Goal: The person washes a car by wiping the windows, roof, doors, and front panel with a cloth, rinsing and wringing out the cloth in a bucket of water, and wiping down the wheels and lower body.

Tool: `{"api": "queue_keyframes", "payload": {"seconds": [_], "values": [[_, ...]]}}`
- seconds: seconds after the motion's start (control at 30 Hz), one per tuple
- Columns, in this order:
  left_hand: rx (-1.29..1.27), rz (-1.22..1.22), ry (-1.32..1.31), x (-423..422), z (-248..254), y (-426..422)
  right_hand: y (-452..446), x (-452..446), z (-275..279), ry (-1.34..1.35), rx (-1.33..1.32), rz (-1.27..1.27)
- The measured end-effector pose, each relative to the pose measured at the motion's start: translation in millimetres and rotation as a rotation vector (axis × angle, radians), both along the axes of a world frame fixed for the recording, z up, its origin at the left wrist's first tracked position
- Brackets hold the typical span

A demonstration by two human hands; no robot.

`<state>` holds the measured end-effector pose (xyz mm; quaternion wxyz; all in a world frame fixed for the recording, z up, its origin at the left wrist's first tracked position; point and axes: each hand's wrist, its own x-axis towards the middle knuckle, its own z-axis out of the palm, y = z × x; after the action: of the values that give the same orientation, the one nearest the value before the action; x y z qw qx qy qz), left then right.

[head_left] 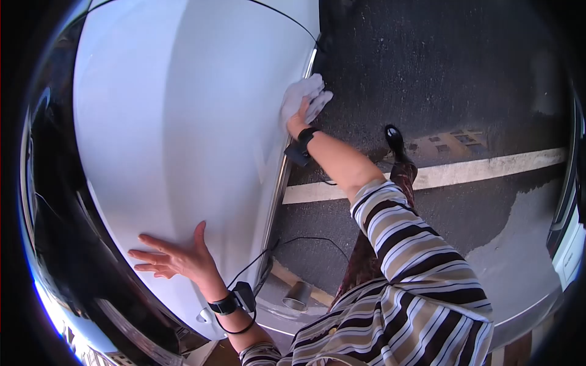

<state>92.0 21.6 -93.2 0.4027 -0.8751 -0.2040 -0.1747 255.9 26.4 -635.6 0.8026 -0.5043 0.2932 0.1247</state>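
Cloth (296, 95) sat at the right hand (299, 120), well apart from the left hand (183, 259) with its wide-spread fingers, beside the long edge of the white car panel (207, 134), but I couldn't tell if the right fingers gripped.
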Motion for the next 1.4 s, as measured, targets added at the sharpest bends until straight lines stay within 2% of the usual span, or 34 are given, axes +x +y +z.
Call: {"api": "queue_keyframes", "payload": {"seconds": [0.03, 0.07, 0.1, 0.13, 0.17, 0.2, 0.33, 0.47, 0.6, 0.7, 0.77, 0.83, 0.87, 0.97, 1.0, 1.07, 1.1, 1.13, 1.2, 1.3, 1.33, 1.4], "values": [[0.002, -0.010, -0.008, 0.9, -2.5, -0.2, 27.4, -42.2, -17.5, 0.040, -0.163, 0.030], [0.004, -0.015, -0.003, -2.6, -4.7, 2.2, 60.9, -87.1, -37.4, 0.094, -0.448, 0.083], [0.009, -0.014, 0.001, -2.5, -3.8, 3.4, 119.2, -141.4, -89.8, 0.190, -0.928, 0.127], [0.012, -0.014, 0.001, -2.2, -3.4, 4.0, 89.4, -163.2, -34.1, 0.193, -0.588, 0.247], [-0.004, -0.006, 0.003, -2.2, -3.4, 3.4, 69.4, -182.6, 7.8, 0.218, -0.372, 0.379], [-0.020, 0.003, 0.004, -2.1, -2.9, 1.8, 63.4, -203.6, 35.4, 0.238, -0.272, 0.500], [-0.074, 0.027, -0.014, 2.8, 0.2, -9.0, 54.8, -231.3, 117.5, 0.152, -0.078, 0.841], [-0.157, 0.096, -0.046, 6.4, 3.8, -20.2, 22.2, -154.4, 169.6, -0.044, -0.078, 0.869], [-0.304, 0.122, -0.053, 6.3, 13.5, -29.8, -32.4, -31.4, 250.2, -0.327, -0.218, 0.580], [-0.414, 0.033, -0.074, -0.6, 13.1, -23.1, -75.0, 40.4, 347.7, -0.583, -0.364, 0.420], [-0.532, 0.052, -0.077, 1.0, 18.4, -25.5, -105.4, 65.6, 422.6, -0.736, -0.542, 0.423], [-0.630, 0.018, -0.083, -3.3, 20.3, -24.8, -139.1, 73.9, 491.2, -0.864, -0.782, 0.490], [-0.553, 0.031, -0.035, -1.8, 37.8, -45.8, -159.1, 73.9, 522.9, -0.911, -0.951, 0.611], [-0.504, -0.044, -0.097, -3.4, 28.5, -38.6, -222.1, 60.1, 604.4, -1.029, -1.428, 1.070], [-0.639, 0.124, -0.036, 3.0, 37.3, -52.8, -239.6, 55.2, 624.0, -1.054, -1.552, 1.243], [-0.608, -0.052, -0.096, -5.0, 8.7, -72.8, -268.5, 47.0, 643.0, -1.165, -1.685, 1.501], [-0.587, -0.143, -0.133, -2.7, -9.8, -85.0, -284.2, 46.7, 618.0, -1.447, -1.657, 1.185], [-0.901, -0.208, -0.247, 3.2, -26.8, -95.6, -299.8, 47.0, 593.3, -1.686, -1.617, 0.836], [-1.521, -0.359, -0.461, 11.4, -50.7, -116.5, -314.9, 58.2, 544.4, -1.796, -1.675, 0.762], [-2.800, -0.233, -0.544, 40.2, -20.5, -158.2, -340.5, 68.0, 517.8, -1.874, -1.614, 0.846], [-3.134, -0.436, -0.577, 57.3, -32.8, -167.1, -350.5, 73.5, 514.8, -1.877, -1.566, 0.899], [-2.937, -0.348, -0.502, 77.7, -31.6, -189.1, -373.5, 90.9, 507.6, -1.821, -1.407, 1.048]]}}
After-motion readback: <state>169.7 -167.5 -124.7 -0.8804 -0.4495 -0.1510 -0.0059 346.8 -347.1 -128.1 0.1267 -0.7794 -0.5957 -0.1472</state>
